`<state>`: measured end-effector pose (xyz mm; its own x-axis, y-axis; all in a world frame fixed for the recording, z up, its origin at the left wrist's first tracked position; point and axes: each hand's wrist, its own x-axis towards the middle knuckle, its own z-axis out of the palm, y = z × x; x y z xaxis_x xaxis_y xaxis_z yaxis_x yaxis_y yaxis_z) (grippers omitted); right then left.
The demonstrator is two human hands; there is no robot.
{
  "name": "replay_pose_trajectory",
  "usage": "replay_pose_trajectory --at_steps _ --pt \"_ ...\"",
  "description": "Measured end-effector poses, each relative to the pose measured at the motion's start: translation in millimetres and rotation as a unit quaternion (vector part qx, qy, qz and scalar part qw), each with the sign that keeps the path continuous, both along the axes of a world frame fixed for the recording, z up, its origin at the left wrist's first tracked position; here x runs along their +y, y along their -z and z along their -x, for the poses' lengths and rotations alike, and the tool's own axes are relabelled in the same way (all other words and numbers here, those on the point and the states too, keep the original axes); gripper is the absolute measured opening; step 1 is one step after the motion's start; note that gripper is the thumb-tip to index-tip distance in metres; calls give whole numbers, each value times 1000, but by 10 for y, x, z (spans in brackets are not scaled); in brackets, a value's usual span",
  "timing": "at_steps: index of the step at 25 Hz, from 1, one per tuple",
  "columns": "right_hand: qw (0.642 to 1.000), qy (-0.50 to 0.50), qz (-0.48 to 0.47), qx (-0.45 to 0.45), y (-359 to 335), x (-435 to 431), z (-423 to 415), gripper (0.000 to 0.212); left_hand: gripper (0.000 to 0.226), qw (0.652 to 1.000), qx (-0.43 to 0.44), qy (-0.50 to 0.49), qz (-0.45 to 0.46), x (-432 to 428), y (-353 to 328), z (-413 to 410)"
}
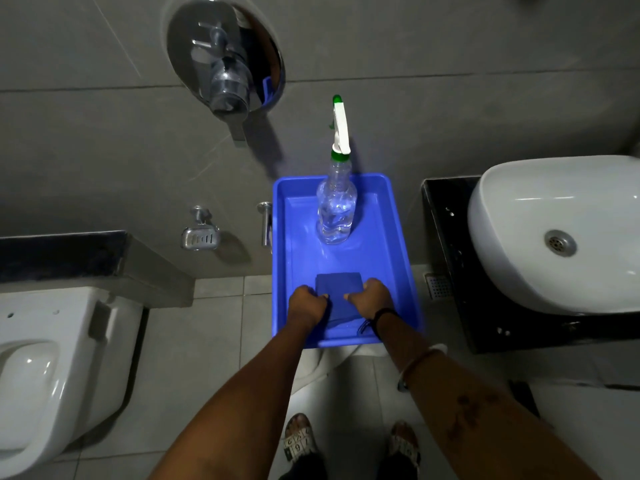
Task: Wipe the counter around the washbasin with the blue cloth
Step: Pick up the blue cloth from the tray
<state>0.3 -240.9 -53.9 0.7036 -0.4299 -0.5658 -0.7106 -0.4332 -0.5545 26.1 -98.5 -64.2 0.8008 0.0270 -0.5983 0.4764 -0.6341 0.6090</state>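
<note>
Blue cloth (338,284), folded into a flat square, lies at the near end of a blue plastic tray (398,258). The left hand (307,303) and the right hand (372,296) are both curled and grip its two side edges. A clear spray bottle (336,209) stands upright at the far end of the tray. On the right, a smooth white oval washbasin (540,237) sits on a dark glossy counter (446,230). Grey tiles cover the wall and the floor; a white toilet (41,368) is on the left.

Tray (398,237) centre, between toilet (52,358) at left and washbasin (554,237) on counter (446,237) at right. In tray: spray bottle (336,206) at far end, cloth (338,289) at near end. Both hands (308,303) (372,296) on cloth.
</note>
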Motion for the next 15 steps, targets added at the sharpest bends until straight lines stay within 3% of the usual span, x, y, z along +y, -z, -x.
replay_pose_trajectory --at_steps 2,4,7,11,13,15 --pt "999 23 -26 27 14 -17 -62 33 22 995 37 -86 45 -27 51 -39" --pt "993 60 -95 34 15 -39 -110 27 32 986 70 -128 75 -19 88 -65" --pt "971 131 -201 11 -52 -51 -114 24 28 975 124 -150 109 -4 58 -93" --pt "936 142 -319 -33 -300 -137 -23 17 32 957 140 -152 202 -4 -151 -50" --pt "915 132 -377 -49 -453 -252 61 20 31 936 167 -134 280 -5 -294 13" --pt "897 132 -416 -63 -595 -401 163 36 29 887 217 -109 393 -46 -426 79"
